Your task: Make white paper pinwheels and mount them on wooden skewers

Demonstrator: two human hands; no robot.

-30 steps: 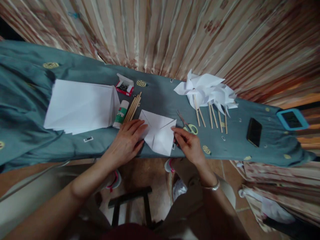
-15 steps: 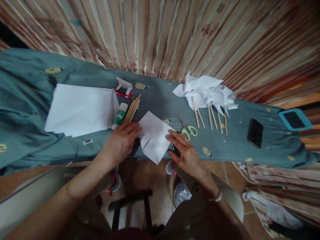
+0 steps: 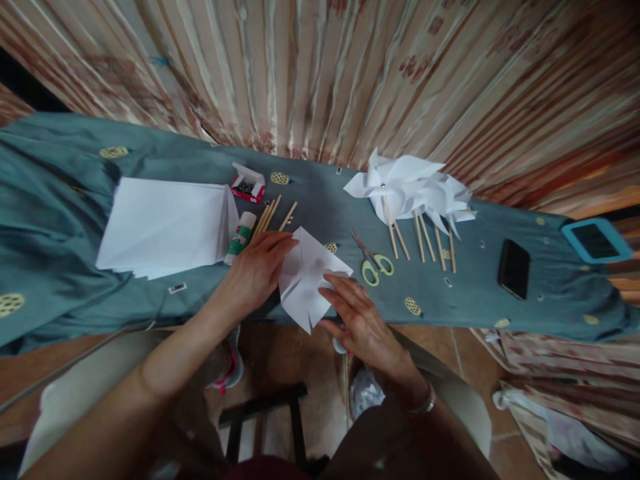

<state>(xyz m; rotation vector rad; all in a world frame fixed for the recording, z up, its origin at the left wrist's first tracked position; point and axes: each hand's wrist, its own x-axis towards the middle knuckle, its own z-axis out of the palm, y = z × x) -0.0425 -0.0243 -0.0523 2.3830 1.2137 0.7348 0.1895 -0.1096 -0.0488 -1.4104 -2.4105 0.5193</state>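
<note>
A square sheet of white paper [image 3: 311, 273] with slits cut in from its corners lies turned like a diamond near the table's front edge. My left hand [image 3: 257, 272] is closed at its upper left edge, fingertips on the paper and thumb mostly hidden. On the lower right part of the sheet rest the outstretched, slightly spread fingers of my right hand [image 3: 363, 323]. Scissors [image 3: 371, 259] with green handles lie to the right of the paper. Beyond my left hand are a glue stick [image 3: 242, 235] and several wooden sticks [image 3: 267, 217].
A stack of white paper [image 3: 163, 223] lies at the left, beside an open red box [image 3: 249, 184] of small dark metal pieces. Several paper pinwheels [image 3: 410, 183] lie back right. A phone [image 3: 514, 269] and a blue-framed device [image 3: 597, 240] are farther right. A curtain [image 3: 300, 80] hangs behind.
My left hand has shifted up and right along the paper's edge. My right hand has slid left and down over the sheet. One stick now lies apart from the bundle.
</note>
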